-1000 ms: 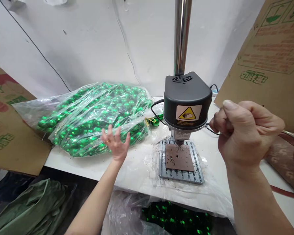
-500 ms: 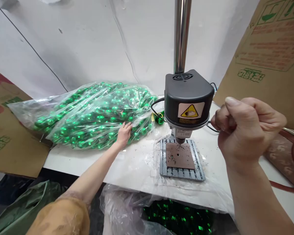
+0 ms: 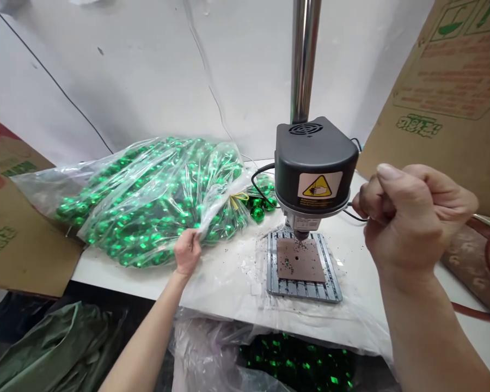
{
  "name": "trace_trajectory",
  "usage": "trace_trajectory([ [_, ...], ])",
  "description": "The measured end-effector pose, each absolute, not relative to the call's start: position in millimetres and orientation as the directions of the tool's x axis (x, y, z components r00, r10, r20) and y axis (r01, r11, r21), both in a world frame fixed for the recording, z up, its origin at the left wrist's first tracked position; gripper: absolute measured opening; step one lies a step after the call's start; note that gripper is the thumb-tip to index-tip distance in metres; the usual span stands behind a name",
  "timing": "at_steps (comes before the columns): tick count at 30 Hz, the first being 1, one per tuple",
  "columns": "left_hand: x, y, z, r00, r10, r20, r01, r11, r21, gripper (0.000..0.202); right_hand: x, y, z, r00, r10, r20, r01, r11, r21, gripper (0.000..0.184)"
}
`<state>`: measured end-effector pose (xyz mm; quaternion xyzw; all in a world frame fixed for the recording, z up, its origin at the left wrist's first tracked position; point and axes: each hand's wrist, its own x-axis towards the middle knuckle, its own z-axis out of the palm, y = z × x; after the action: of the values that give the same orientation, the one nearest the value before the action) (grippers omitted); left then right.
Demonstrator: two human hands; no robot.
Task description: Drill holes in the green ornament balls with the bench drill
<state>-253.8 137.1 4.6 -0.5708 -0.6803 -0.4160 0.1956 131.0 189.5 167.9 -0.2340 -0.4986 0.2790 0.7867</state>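
My left hand [image 3: 188, 251] is closed on the clear plastic of a big bag of shiny green beads [image 3: 147, 201], gripping a fold near the bag's front edge. A few green beads [image 3: 258, 207] lie loose by the bag's tied mouth. My right hand [image 3: 408, 218] is a fist held up at the right of a small bench drill [image 3: 315, 166], wrapped round its thin lever, of which little shows. Below the drill head sits a brown pad [image 3: 301, 260] on a grey slotted base [image 3: 306, 291], sprinkled with dark chips.
A steel column [image 3: 304, 60] rises behind the drill. Cardboard sheets stand at the left [image 3: 12, 228] and right [image 3: 445, 92]. A patterned brown bag [image 3: 473, 267] lies at the right. Below the white table's edge [image 3: 118, 280] sit another bag of green beads [image 3: 294, 365] and green cloth [image 3: 57, 348].
My left hand went from open above the bag to flat on it, and now pinches the plastic and pulls it toward me. Loose beads show by the bag's mouth. My right fist stayed put.
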Motion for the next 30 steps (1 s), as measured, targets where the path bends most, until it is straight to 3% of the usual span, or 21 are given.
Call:
trace_trajectory([
  [4,-253.0,125.3,-17.1,-0.308,0.545,0.780,0.945,0.076,0.319,0.022,131.7,190.0,167.3,0.340,0.674,0.655,-0.216,0.734,-0.643,0.039],
  [9,-235.6,120.6,-8.6,-0.137,0.659,0.740,0.990,0.062,0.128,0.023,131.1,190.1,167.0,0.348,0.658,0.667,-0.215,0.749,-0.627,0.039],
  [12,-203.8,126.4,9.5,-0.071,0.504,0.861,0.994,0.108,0.019,0.037,130.5,190.6,166.7,0.348,0.664,0.662,-0.231,0.745,-0.626,0.039],
  [14,-176.5,142.7,20.7,0.017,0.443,0.897,1.000,-0.013,-0.013,0.032,130.5,191.0,166.5,0.346,0.666,0.660,-0.239,0.743,-0.625,0.039],
  [16,-149.5,171.6,27.7,0.130,0.524,0.842,0.974,-0.228,-0.008,0.026,130.6,191.0,166.5,0.351,0.664,0.660,-0.243,0.746,-0.620,0.039],
  [18,-127.3,208.2,29.0,0.198,0.683,0.703,0.936,-0.344,0.070,0.020,130.7,190.7,166.6,0.356,0.663,0.659,-0.244,0.747,-0.619,0.039],
  [20,-112.2,243.5,25.4,0.195,0.846,0.496,0.932,-0.318,0.176,0.016,131.0,190.2,166.6,0.355,0.663,0.659,-0.240,0.746,-0.621,0.039],
  [22,-103.9,269.3,19.4,0.184,0.913,0.365,0.929,-0.282,0.238,0.022,131.5,189.9,166.3,0.348,0.669,0.657,-0.234,0.740,-0.631,0.039],
  [24,-101.1,282.3,13.9,0.179,0.926,0.332,0.923,-0.274,0.268,0.029,132.4,190.0,165.9,0.340,0.677,0.653,-0.228,0.733,-0.641,0.039],
  [27,-103.4,280.3,11.8,0.132,0.928,0.349,0.908,-0.254,0.333,0.022,133.8,190.3,165.5,0.326,0.688,0.649,-0.233,0.723,-0.650,0.041],
  [29,-106.7,269.0,15.0,-0.023,0.933,0.359,0.789,-0.203,0.580,0.023,134.0,190.4,165.6,0.323,0.690,0.648,-0.235,0.722,-0.651,0.042],
  [30,-108.1,261.4,17.6,-0.119,0.941,0.317,0.637,-0.173,0.751,0.028,133.9,190.3,165.7,0.324,0.688,0.650,-0.234,0.724,-0.649,0.042],
])
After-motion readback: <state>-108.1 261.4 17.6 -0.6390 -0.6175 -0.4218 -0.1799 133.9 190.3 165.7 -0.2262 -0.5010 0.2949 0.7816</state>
